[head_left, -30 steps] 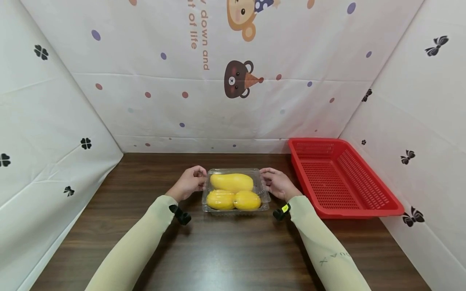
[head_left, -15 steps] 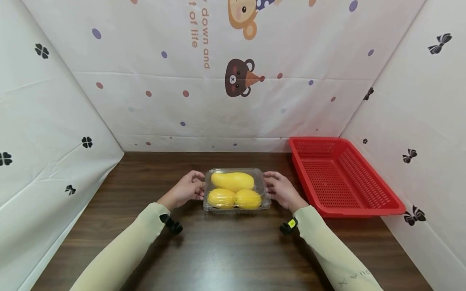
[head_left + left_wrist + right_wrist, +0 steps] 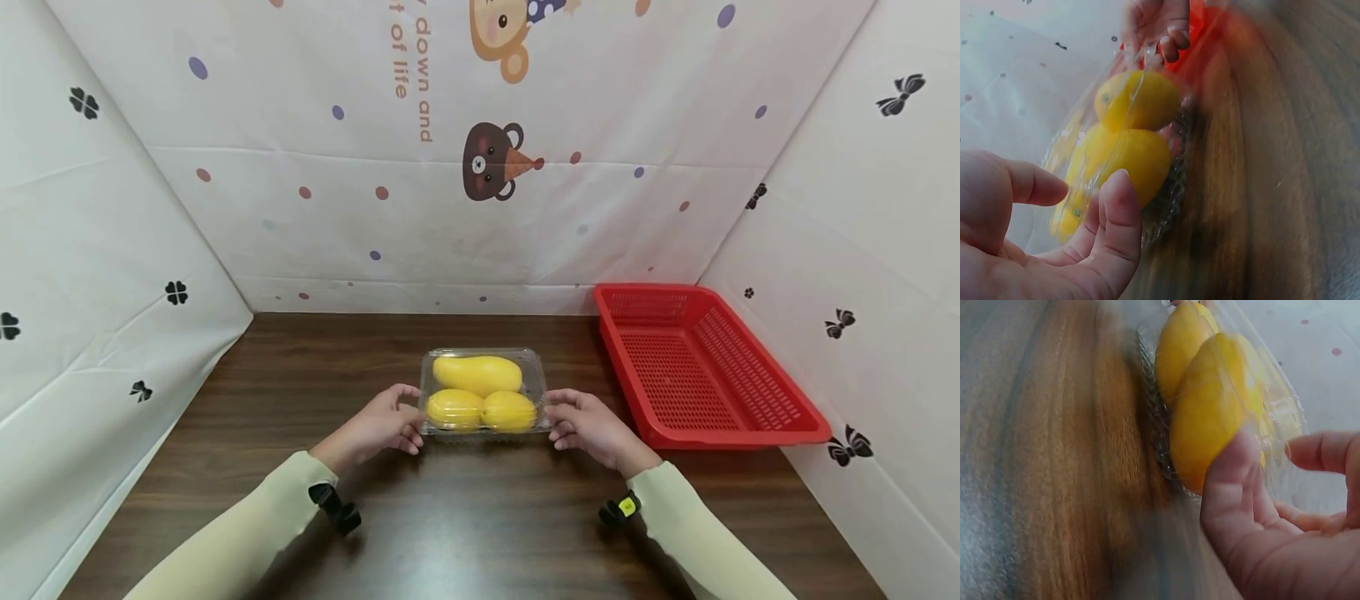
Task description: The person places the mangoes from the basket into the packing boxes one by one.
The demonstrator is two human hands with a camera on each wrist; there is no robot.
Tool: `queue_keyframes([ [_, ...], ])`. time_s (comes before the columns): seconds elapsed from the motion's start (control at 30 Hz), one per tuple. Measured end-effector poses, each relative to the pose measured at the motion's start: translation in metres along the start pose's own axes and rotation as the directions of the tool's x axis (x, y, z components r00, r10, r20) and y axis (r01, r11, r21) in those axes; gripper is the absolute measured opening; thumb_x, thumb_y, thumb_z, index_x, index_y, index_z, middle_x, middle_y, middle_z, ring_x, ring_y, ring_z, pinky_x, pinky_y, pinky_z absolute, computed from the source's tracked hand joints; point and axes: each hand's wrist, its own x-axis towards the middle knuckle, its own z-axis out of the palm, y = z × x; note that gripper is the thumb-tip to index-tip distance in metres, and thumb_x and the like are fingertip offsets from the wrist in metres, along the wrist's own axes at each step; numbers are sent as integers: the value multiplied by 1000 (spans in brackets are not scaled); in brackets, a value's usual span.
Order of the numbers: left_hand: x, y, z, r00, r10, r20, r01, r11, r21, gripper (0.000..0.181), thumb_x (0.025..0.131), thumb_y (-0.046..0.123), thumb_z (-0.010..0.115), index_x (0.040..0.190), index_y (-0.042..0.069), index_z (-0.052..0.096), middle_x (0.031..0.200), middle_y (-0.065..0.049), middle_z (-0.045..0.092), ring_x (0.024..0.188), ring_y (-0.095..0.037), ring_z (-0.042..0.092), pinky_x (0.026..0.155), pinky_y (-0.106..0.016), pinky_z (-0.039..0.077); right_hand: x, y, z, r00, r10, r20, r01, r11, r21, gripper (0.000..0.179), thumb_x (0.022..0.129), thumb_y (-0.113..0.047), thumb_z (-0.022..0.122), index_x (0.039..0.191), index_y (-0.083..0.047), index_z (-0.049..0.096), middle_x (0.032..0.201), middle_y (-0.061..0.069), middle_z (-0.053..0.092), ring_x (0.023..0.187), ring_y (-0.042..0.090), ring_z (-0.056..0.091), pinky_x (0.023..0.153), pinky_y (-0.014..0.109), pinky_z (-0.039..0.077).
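Observation:
A clear plastic clamshell box (image 3: pixel 534 371) sits on the table in front of me, its lid down. Through the lid show one long yellow fruit (image 3: pixel 477 375) at the back and two rounder yellow fruits (image 3: pixel 454 409) at the front. My left hand (image 3: pixel 378 425) is at the box's left front corner, fingertips by its edge, with thumb and forefinger apart in the left wrist view. At the right front corner my right hand (image 3: pixel 588 425) mirrors it, its fingers loosely bent beside the edge. Exact fingertip contact is hard to tell.
A red plastic basket (image 3: pixel 738 437) with slotted walls stands to the right, close to the right wall. Dark wood-grain table (image 3: pixel 450 525) lies under everything. White printed cloth (image 3: pixel 330 233) walls rise at the back and both sides.
Both hands have slid from the rear part of the box's sides towards me to its front corners, with the forearms spreading outward. The box and basket have stayed in place.

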Motion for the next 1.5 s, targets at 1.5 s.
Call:
queue_keyframes([
  [1.5, 0, -4, -1, 1000, 11, 17, -10, 997, -77, 57, 98, -3, 57, 146, 4, 27, 87, -10, 62, 64, -16, 56, 59, -24, 54, 4, 3, 2, 998, 20, 62, -29, 989, 147, 64, 98, -4, 63, 153, 1, 30, 91, 4, 73, 73, 11, 65, 71, 22, 61],
])
